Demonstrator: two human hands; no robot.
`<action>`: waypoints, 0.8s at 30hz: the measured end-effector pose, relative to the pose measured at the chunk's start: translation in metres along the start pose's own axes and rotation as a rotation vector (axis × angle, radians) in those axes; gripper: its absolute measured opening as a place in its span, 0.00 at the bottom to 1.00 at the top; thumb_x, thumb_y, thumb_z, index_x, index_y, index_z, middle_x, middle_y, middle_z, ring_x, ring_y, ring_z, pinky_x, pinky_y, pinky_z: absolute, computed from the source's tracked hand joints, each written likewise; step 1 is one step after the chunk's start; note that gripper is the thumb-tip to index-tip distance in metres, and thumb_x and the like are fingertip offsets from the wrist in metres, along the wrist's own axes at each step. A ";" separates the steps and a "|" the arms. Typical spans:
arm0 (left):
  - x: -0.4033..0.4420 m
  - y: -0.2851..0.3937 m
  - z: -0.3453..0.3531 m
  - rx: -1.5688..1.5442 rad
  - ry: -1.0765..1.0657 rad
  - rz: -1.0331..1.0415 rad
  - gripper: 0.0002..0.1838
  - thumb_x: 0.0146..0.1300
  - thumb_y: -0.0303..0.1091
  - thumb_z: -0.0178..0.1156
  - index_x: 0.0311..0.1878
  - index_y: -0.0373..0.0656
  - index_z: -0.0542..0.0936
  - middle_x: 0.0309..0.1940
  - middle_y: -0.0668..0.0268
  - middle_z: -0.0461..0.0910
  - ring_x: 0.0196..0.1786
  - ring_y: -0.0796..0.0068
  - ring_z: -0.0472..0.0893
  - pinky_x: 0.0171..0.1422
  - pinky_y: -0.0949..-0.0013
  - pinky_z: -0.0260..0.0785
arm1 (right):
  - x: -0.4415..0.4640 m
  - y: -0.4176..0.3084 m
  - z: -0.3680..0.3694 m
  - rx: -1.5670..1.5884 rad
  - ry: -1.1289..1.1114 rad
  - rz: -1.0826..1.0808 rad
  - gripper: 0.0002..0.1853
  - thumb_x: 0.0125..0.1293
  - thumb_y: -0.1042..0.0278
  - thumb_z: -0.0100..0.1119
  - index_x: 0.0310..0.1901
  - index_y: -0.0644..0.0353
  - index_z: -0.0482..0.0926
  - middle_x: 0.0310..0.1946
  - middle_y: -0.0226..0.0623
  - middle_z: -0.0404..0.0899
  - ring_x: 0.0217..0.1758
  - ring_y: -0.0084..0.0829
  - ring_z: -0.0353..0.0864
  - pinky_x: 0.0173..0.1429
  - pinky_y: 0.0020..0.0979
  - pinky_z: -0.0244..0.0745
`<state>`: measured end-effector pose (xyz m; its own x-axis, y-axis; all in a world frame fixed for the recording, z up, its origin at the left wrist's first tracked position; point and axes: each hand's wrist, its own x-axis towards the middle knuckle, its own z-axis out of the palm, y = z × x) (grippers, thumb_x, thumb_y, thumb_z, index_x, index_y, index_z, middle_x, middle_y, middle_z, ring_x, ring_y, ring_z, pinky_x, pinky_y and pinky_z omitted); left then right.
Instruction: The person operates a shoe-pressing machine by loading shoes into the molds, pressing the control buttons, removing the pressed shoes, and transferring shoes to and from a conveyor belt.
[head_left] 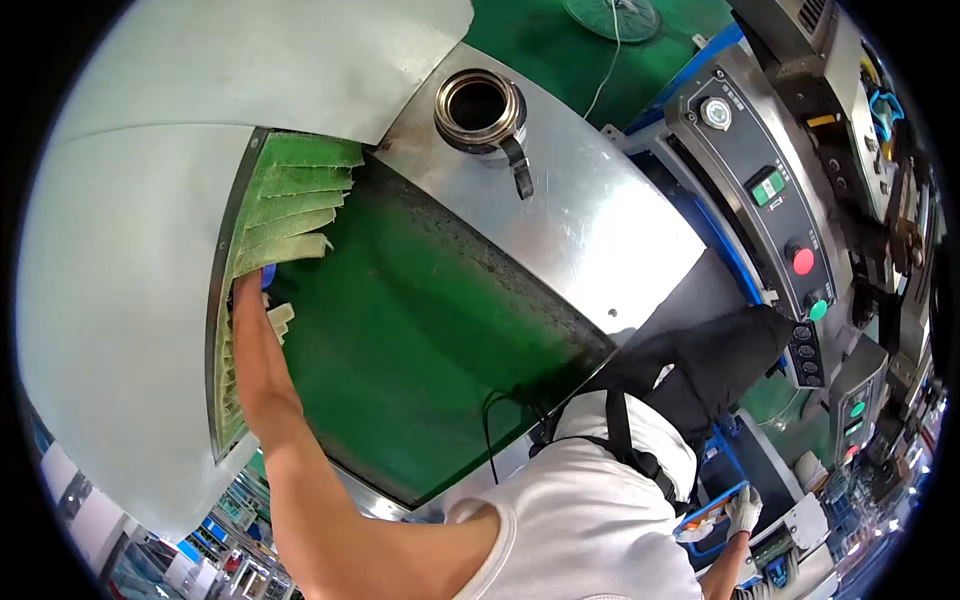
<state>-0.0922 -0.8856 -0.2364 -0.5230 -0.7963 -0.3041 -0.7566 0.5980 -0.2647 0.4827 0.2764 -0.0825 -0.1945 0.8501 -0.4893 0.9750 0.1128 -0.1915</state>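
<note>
My left arm reaches into an opening in a pale grey machine housing (130, 250). At the wrist, my left hand (250, 285) passes behind a curtain of green cloth strips (295, 195), so its fingers are hidden. A small patch of blue (268, 275) shows beside it; I cannot tell what it is. Far off at the lower right, my right hand (743, 510) wears a white glove. Its fingers look curled at the edge of a blue frame (728, 455), small and partly unclear. A thin orange-brown piece (705, 517) lies beside that hand.
An open steel flask (480, 110) with a dark strap stands on the metal plate (600, 240). A control panel (760, 180) with a red button (802, 261) and green buttons is on the right. Below the gap lies green floor (400, 330). A black cable (488, 430) hangs near my waist.
</note>
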 end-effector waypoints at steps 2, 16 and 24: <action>0.002 -0.006 0.001 0.000 -0.009 0.030 0.41 0.68 0.69 0.55 0.74 0.48 0.75 0.76 0.51 0.70 0.76 0.48 0.71 0.78 0.51 0.64 | -0.019 -0.014 0.013 -0.114 0.001 -0.056 0.25 0.75 0.51 0.65 0.62 0.65 0.81 0.47 0.37 0.85 0.39 0.29 0.84 0.41 0.35 0.83; -0.268 0.089 -0.091 0.396 -0.195 0.448 0.46 0.58 0.75 0.61 0.67 0.46 0.84 0.64 0.51 0.85 0.67 0.50 0.83 0.75 0.51 0.67 | -0.041 -0.139 0.081 -0.060 -0.130 -0.169 0.31 0.77 0.54 0.65 0.74 0.60 0.72 0.59 0.43 0.82 0.53 0.32 0.83 0.49 0.34 0.85; -0.481 0.147 -0.078 -0.040 -0.226 0.928 0.43 0.50 0.66 0.76 0.54 0.33 0.83 0.49 0.44 0.86 0.54 0.46 0.87 0.61 0.52 0.78 | -0.112 -0.334 0.098 0.565 -0.371 -0.641 0.31 0.81 0.57 0.59 0.74 0.72 0.68 0.73 0.51 0.72 0.67 0.42 0.81 0.69 0.41 0.83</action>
<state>0.0178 -0.4218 -0.0572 -0.8360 0.0333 -0.5478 -0.0931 0.9751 0.2014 0.1681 0.0930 -0.0477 -0.7949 0.4819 -0.3687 0.4911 0.1542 -0.8574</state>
